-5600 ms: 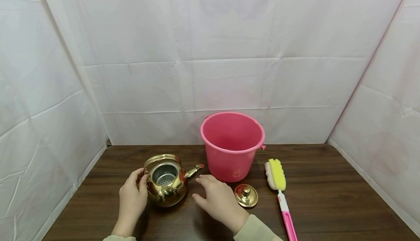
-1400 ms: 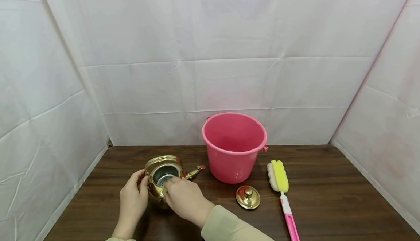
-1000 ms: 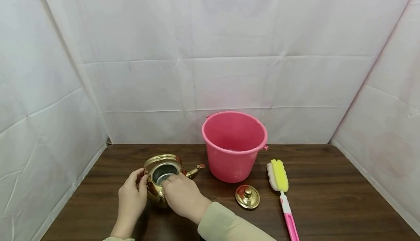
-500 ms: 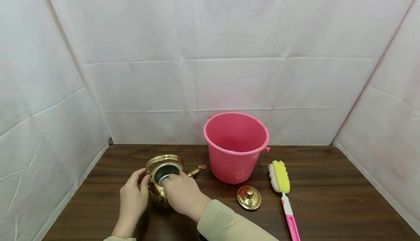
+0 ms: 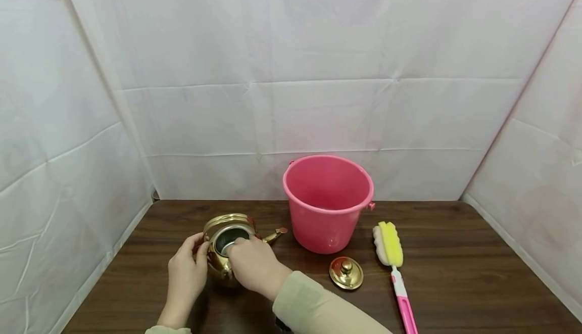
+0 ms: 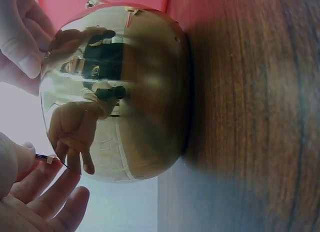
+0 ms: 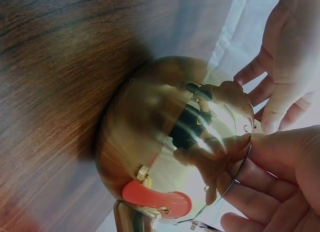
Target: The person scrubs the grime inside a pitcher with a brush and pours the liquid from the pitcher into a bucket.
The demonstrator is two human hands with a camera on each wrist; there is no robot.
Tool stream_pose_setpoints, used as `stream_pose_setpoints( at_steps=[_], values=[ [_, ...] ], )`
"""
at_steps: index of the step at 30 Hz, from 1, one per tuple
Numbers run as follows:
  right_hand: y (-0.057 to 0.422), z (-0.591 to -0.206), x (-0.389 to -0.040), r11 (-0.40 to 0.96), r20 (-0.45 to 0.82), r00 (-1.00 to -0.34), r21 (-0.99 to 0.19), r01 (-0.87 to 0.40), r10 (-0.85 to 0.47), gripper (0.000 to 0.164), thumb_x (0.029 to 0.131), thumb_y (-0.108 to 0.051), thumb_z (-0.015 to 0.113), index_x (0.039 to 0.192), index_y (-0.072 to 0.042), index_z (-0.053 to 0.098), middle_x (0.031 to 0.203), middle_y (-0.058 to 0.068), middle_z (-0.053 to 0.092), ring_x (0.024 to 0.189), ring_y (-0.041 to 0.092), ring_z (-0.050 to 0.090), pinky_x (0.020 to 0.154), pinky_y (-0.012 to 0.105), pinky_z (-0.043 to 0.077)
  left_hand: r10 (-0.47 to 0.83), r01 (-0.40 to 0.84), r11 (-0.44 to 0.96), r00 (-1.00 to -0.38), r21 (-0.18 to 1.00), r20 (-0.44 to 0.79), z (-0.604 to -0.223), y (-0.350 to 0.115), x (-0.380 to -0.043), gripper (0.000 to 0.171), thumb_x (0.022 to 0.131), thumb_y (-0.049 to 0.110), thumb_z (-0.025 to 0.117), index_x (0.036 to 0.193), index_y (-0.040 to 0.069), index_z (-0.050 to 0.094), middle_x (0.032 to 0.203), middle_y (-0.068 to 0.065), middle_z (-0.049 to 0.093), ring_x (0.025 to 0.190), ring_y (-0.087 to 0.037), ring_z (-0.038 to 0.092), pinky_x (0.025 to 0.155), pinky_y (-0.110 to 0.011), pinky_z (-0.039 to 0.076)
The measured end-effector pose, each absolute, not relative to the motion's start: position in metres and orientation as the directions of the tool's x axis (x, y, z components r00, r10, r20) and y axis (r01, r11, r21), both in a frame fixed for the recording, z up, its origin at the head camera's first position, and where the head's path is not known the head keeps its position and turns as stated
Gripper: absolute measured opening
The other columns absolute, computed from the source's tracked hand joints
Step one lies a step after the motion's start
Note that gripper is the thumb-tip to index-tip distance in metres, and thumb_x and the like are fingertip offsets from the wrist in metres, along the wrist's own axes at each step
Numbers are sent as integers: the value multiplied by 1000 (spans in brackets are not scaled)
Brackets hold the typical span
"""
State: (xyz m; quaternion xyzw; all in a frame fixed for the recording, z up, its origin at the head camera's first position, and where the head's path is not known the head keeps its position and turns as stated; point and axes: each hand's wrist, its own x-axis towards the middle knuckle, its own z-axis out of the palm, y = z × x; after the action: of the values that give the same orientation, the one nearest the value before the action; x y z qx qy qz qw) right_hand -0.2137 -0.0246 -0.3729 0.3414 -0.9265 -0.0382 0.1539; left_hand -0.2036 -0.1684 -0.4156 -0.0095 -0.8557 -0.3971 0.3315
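Observation:
A polished gold teapot point(image 5: 220, 266) stands on the table, its spout pointing right and its mouth uncovered. My left hand point(image 5: 184, 276) pinches the left end of the teapot's arched handle point(image 5: 227, 219); in the left wrist view its fingers point(image 6: 62, 204) curl beside the shiny body. My right hand point(image 5: 254, 266) reaches over the near rim, fingertips in the mouth at the metal strainer point(image 5: 227, 247). In the right wrist view the right thumb point(image 7: 272, 144) lies at the rim with the fingers curled opposite. The fingertips' exact hold is hidden. The gold lid point(image 5: 346, 273) lies apart to the right.
A pink bucket point(image 5: 325, 228) stands behind the lid, close to the spout tip. To its right lies a sponge brush point(image 5: 388, 245) with a pink-and-white handle. White cloth walls point(image 5: 318, 96) enclose the back and sides of the dark wooden table point(image 5: 464, 273).
My right hand has moved left from beside the spout to the teapot's mouth, and its fingers have dipped in. Less of the strainer's perforated floor shows. My left hand keeps its hold.

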Motion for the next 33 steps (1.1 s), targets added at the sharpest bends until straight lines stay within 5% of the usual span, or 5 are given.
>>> stream_pose_setpoints(
  at_steps=[8,20,33],
  values=[
    [-26,-368,-218,788,192,-764,118,-605,-616,15,91,-16,60,98,-21,73,84,-2,65,78,15,62,64,30,55,-241,292,690,-770,663,590,-416,-169,-206,17,88,-2,61,104,-8,63,93,-22,69,82,-34,68,67,-46,54],
    [-28,-367,-219,784,156,-769,140,-604,-620,15,91,-15,62,103,-19,70,88,-2,63,75,13,62,53,27,52,-240,292,691,-771,662,590,-416,-169,-206,17,88,-2,62,103,-7,63,92,-21,69,81,-32,68,65,-42,54],
    [-25,-377,-218,700,348,-607,374,-609,-714,4,87,-16,63,87,-19,66,78,-3,59,63,10,58,45,22,47,-233,285,688,-784,667,576,-415,-170,-204,17,89,-1,61,104,-7,63,93,-21,69,82,-33,68,64,-40,54]
  ],
)
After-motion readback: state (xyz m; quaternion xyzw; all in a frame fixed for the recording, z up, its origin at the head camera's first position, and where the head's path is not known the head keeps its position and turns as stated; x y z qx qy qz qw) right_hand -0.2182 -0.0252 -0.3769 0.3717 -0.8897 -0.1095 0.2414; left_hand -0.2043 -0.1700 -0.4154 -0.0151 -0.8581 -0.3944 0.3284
